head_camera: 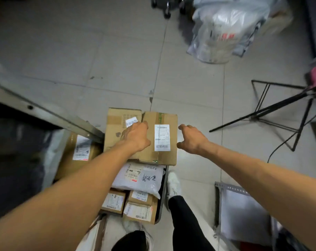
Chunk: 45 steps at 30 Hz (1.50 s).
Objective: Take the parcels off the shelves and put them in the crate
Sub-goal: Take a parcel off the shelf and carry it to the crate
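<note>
A brown cardboard parcel (164, 118) with a white label lies on top of the pile in the dark crate (164, 194). My left hand (135, 136) lies on the parcel's left edge with its fingers curled down over it. My right hand (191, 138) hovers just off the parcel's right edge, fingers spread and bent, holding nothing. Under the parcel are a larger cardboard box (115, 131), a white plastic mailer (140, 180) and small labelled boxes (113, 200).
A metal shelf rail (45, 109) runs across the left, with another labelled parcel (79, 149) below it. A black wire stand (273, 113) is on the right and a clear plastic bag (220, 33) at the back. A grey shelf corner (238, 205) and my shoe (173, 183) are near the crate.
</note>
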Each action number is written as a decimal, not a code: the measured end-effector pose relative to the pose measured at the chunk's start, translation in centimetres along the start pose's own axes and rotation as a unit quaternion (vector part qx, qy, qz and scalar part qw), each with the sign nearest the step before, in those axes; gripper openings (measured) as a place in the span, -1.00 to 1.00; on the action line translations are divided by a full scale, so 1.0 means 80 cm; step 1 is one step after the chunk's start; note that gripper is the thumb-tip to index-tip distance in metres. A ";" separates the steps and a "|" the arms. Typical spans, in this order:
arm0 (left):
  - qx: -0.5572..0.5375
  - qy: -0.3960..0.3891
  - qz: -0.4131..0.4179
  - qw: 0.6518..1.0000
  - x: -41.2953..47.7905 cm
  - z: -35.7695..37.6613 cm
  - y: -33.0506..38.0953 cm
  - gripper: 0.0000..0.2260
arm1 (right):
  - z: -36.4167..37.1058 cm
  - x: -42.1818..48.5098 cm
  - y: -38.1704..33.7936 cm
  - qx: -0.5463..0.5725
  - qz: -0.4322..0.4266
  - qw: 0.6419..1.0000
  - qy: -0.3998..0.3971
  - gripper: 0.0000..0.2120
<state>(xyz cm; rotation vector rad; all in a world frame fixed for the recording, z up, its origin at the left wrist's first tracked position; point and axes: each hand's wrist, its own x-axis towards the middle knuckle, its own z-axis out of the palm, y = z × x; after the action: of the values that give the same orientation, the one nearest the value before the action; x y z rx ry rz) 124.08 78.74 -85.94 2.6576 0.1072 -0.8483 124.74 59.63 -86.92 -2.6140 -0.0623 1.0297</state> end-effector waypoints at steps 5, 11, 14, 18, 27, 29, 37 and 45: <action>-0.003 0.031 0.027 0.999 -0.107 -0.103 0.025 -0.61 | -0.081 -0.128 -0.063 -0.034 -0.046 0.997 0.052 -0.45; -0.013 0.072 0.046 0.996 -0.227 -0.210 0.053 -0.58 | -0.156 -0.261 -0.131 -0.101 -0.110 0.985 0.082 -0.51; -0.023 0.108 0.039 0.993 -0.291 -0.243 0.058 -0.57 | -0.182 -0.314 -0.155 -0.161 -0.138 0.972 0.096 -0.48; -0.049 0.163 0.005 0.985 -0.386 -0.256 0.052 -0.59 | -0.196 -0.376 -0.183 -0.225 -0.184 0.950 0.118 -0.47; -0.141 0.224 -0.147 0.953 -0.604 -0.177 0.019 -0.70 | -0.138 -0.522 -0.248 -0.327 -0.364 0.868 0.087 -0.57; -0.150 0.247 -0.183 0.940 -0.654 -0.153 0.004 -0.71 | -0.114 -0.554 -0.270 -0.347 -0.402 0.843 0.086 -0.58; -0.216 0.313 -0.360 0.852 -0.886 -0.036 -0.075 -0.59 | 0.054 -0.702 -0.366 -0.406 -0.559 0.722 0.033 -0.54; -0.287 0.378 -0.540 0.695 -1.171 0.160 -0.078 -0.69 | 0.266 -0.926 -0.410 -0.463 -0.716 0.521 -0.042 -0.48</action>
<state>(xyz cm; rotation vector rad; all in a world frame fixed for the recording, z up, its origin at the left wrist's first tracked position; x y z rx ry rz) 39.36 83.25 -43.81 1.9268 1.8984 0.1748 58.42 84.94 -42.46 -1.7352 -2.7932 0.3273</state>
